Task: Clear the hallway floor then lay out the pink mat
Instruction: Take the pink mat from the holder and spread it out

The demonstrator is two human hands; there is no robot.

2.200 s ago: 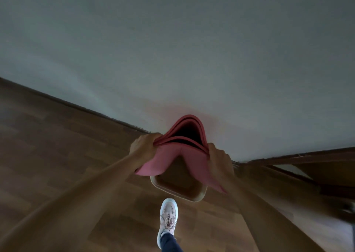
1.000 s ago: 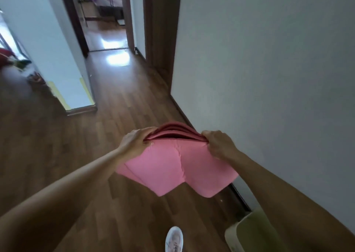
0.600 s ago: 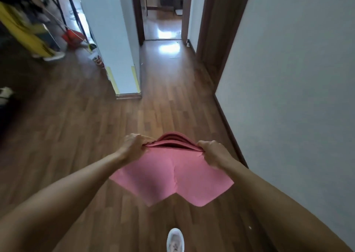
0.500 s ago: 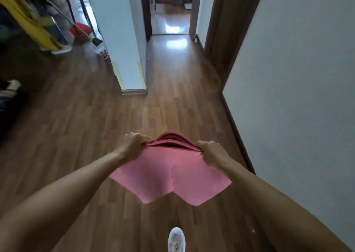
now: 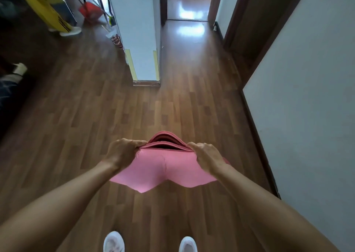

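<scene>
The wooden hallway floor (image 5: 184, 105) is running toward twelve o'clock with nothing showing in its path, so the clearing is looking done. The pink mat (image 5: 163, 168), folded in layers, is hanging above it at centre, not yet spread. The left hand (image 5: 123, 153) is pinching the mat's top edge at nine o'clock and the right hand (image 5: 207, 158) at three o'clock, fingers curled.
</scene>
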